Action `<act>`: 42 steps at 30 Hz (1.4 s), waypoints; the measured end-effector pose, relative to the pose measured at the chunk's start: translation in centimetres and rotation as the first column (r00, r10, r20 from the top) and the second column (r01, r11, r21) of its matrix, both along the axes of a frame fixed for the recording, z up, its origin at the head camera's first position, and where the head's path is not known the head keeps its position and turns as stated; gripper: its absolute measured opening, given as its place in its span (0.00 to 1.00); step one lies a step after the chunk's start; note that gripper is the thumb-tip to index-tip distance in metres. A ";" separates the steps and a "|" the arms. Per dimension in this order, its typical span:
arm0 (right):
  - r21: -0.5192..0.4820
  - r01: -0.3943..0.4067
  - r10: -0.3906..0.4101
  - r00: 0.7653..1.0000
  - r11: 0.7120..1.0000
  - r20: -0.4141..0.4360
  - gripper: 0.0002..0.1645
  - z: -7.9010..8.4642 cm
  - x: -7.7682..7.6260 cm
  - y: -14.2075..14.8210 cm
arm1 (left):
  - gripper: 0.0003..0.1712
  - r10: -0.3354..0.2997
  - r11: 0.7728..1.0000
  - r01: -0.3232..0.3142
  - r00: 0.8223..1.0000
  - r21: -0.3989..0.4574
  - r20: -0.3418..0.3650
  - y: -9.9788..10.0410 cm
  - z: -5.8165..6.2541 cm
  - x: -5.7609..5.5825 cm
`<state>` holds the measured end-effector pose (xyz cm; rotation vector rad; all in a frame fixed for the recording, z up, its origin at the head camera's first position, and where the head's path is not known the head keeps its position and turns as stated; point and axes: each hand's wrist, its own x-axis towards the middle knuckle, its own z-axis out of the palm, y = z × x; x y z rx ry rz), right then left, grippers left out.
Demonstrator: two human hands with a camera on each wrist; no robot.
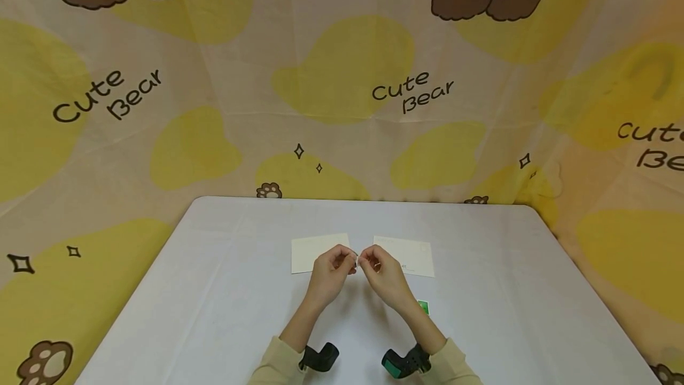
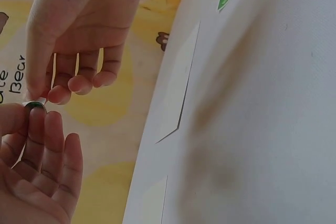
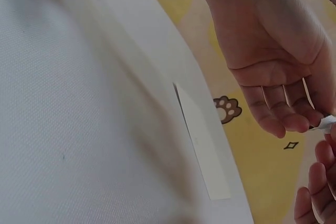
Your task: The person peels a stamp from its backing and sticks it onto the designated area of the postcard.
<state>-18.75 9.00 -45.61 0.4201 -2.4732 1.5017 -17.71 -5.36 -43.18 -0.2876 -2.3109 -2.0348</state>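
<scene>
Both hands meet above the table, fingertip to fingertip, around a tiny folded or curved piece. My left hand pinches it between thumb and forefinger. From the other side, my right hand pinches its edge. The small green-and-white piece looks like a sticker or stamp, dark green on one face; in the right wrist view its white part shows. Fingertips cover most of it. Behind the hands lie two pale cards, a left card and a right card, each partly covered by a hand.
A small green sticker-like piece with a white border lies on the white table, partly behind the right forearm. Black devices are strapped to the left wrist and right wrist. A patterned cloth hangs behind the table.
</scene>
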 end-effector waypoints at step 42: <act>-0.019 0.040 -0.039 0.998 0.999 0.045 0.02 -0.3 -0.1 0.7 | 0.05 0.071 0.997 -0.071 0.997 -0.007 0.022 -1.9 0.3 0.7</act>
